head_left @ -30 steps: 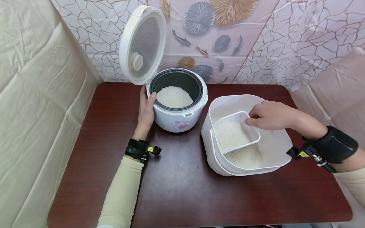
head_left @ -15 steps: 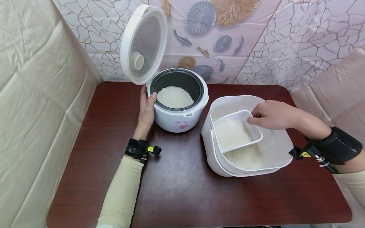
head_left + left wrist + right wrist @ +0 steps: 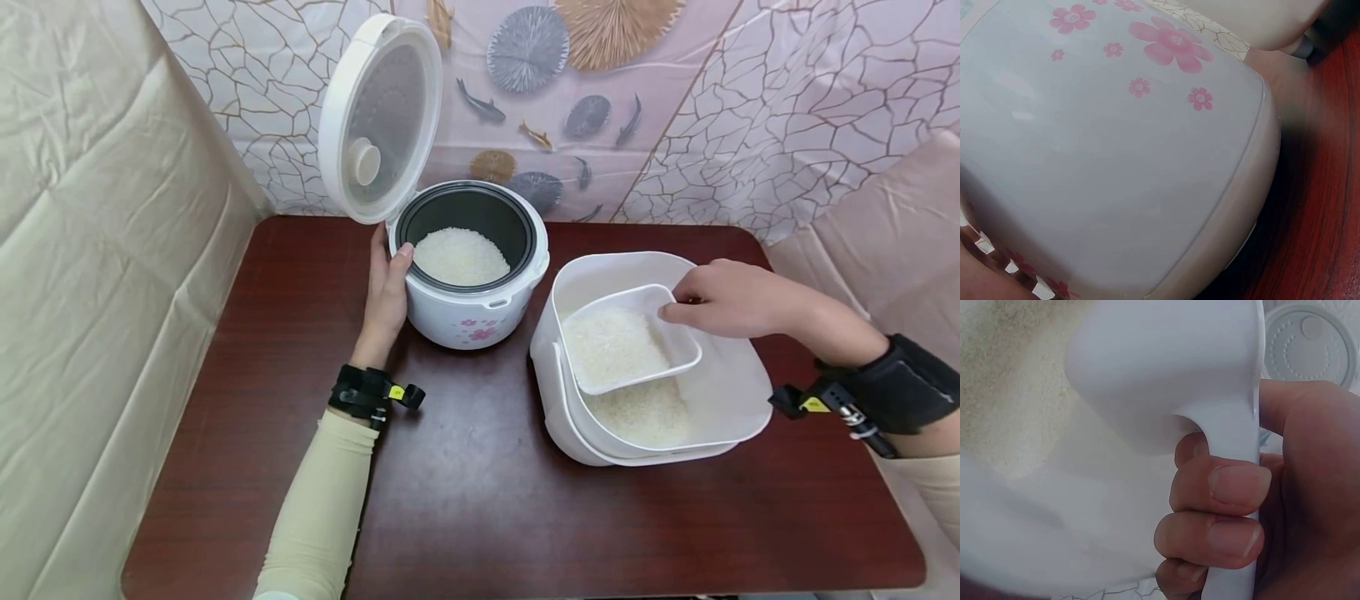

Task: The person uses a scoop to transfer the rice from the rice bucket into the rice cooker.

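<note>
A white rice cooker (image 3: pixel 461 312) with pink flowers stands at the back, its lid (image 3: pixel 390 117) raised and white rice (image 3: pixel 460 257) in its dark inner pot. My left hand (image 3: pixel 386 292) holds the cooker's left side, thumb at the rim; the left wrist view shows fingers (image 3: pixel 991 269) against the flowered wall. My right hand (image 3: pixel 727 298) grips the handle of a white scoop (image 3: pixel 678 350), fingers curled round it in the right wrist view. Heaped with rice, the scoop tilts inside a white rice bin (image 3: pixel 555 408), over the loose rice (image 3: pixel 645 412) there.
Both containers stand on a dark red-brown table (image 3: pixel 465 500), the bin to the right of the cooker. Patterned cloth (image 3: pixel 585 117) hangs close behind, and beige cloth (image 3: pixel 105 250) walls off the left side.
My right hand and the scoop have shifted slightly up and to the right in the head view, still within the bin. The left hand keeps its place on the cooker.
</note>
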